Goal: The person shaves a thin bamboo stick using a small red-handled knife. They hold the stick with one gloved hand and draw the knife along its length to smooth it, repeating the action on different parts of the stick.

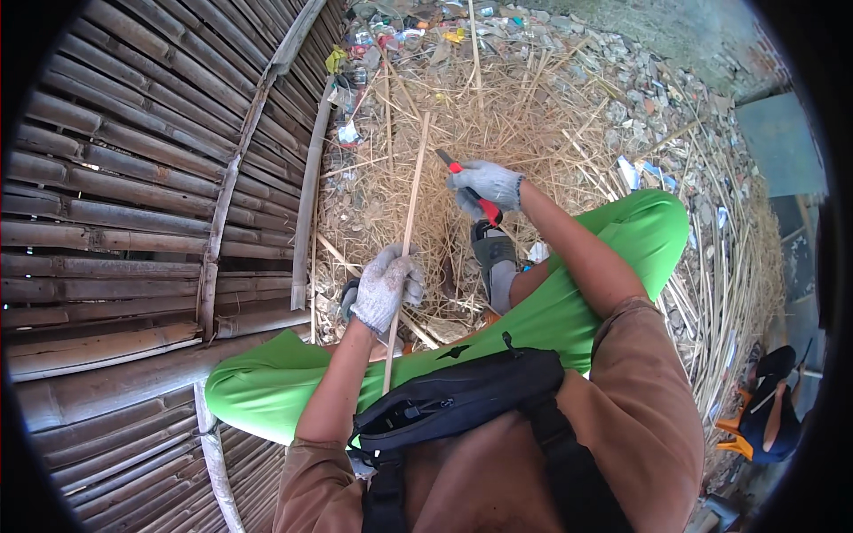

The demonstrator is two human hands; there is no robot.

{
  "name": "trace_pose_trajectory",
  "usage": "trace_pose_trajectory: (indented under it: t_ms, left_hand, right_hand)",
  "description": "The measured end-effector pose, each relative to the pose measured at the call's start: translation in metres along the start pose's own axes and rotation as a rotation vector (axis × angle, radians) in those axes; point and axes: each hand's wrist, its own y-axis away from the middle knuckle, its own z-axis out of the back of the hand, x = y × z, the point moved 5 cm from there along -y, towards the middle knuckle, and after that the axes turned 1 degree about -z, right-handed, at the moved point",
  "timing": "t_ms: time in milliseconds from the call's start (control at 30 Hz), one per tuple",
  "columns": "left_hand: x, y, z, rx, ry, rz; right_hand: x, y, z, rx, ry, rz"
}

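Note:
My left hand (389, 282), in a pale, dirty work glove, is closed around a long thin bamboo strip (416, 191). The strip stands steeply in the picture, its upper end past the hand and its lower end near my waist. To the right, my gloved right hand (487, 185) is wrapped around a red-and-black knife (490, 211). Its short dark blade points up and to the left, a little apart from the strip. Part of the handle is hidden by the fingers.
A bamboo slat wall (142, 169) rises close on my left. Straw-like shavings (506, 115) cover the rubble ground, with litter at the far side. Long thin strips (711, 311) lie on the right. Another person (771, 409) is at the far right, by something orange.

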Motion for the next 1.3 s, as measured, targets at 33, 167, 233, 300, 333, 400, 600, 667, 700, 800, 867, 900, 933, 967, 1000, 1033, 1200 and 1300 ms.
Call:
trace_pose_trajectory:
  t_ms: [33, 167, 233, 300, 333, 400, 600, 667, 700, 800, 867, 900, 933, 967, 1000, 1033, 1200, 1300]
  left_hand:
    - [-0.001, -0.001, 0.001, -0.007, -0.017, -0.019]
    - [-0.032, -0.008, 0.015, -0.101, -0.172, -0.120]
    - [-0.056, -0.022, 0.039, -0.205, -0.345, -0.289]
    - [-0.071, -0.044, 0.080, -0.408, -0.859, -0.502]
    - [-0.071, -0.055, 0.101, -0.522, -1.229, -0.603]
    - [-0.068, -0.068, 0.107, -0.419, -1.200, -0.406]
    - [-0.017, -0.063, 0.117, -0.285, -1.383, -0.087]
    - [-0.004, -0.068, 0.108, -0.159, -1.434, 0.137]
    - [0.002, -0.068, 0.103, -0.093, -1.460, 0.248]
    - [0.018, -0.059, 0.109, -0.193, -1.516, 0.245]
    - [0.037, -0.067, 0.134, -0.164, -1.553, 0.152]
    - [0.040, -0.076, 0.139, -0.151, -1.569, 0.108]
    - [0.029, -0.079, 0.125, -0.177, -1.561, 0.053]
    - [0.008, -0.069, 0.105, -0.202, -1.551, 0.003]
    - [-0.017, -0.051, 0.088, -0.241, -1.541, -0.040]
    - [-0.048, -0.039, 0.065, -0.279, -1.540, -0.094]
    - [-0.154, -0.063, 0.032, -0.302, -1.464, -0.788]
    - [-0.200, -0.074, 0.023, -0.309, -1.069, -0.905]
  right_hand:
    - [0.002, 0.004, -0.006, 0.029, -0.181, 0.028]
    - [0.009, 0.018, -0.004, 0.005, -0.197, 0.084]
    - [0.004, 0.015, 0.000, -0.004, -0.098, 0.052]
    - [-0.006, 0.001, -0.003, -0.104, -0.020, 0.014]
    - [-0.010, -0.009, -0.005, -0.156, 0.023, -0.001]
    - [-0.020, -0.016, 0.008, -0.294, 0.020, 0.032]
    - [-0.006, -0.005, 0.023, -0.658, 0.040, 0.128]
    - [-0.016, -0.013, 0.037, -0.625, 0.020, 0.098]
    - [-0.023, -0.015, 0.044, -0.612, 0.007, 0.081]
    - [-0.009, -0.018, 0.025, -0.420, -0.166, 0.129]
    - [-0.003, -0.022, 0.022, -0.383, -0.162, 0.142]
    - [-0.003, -0.024, 0.024, -0.361, -0.159, 0.149]
    - [-0.009, -0.025, 0.030, -0.348, -0.111, 0.114]
    - [-0.017, -0.027, 0.034, -0.330, -0.066, 0.077]
    - [-0.022, -0.029, 0.034, -0.297, -0.021, 0.046]
    - [-0.030, -0.032, 0.036, -0.364, -0.067, 0.071]
    - [-0.038, -0.030, 0.078, -0.400, 0.324, -0.104]
    - [-0.014, -0.006, 0.098, -0.724, 0.587, 0.108]
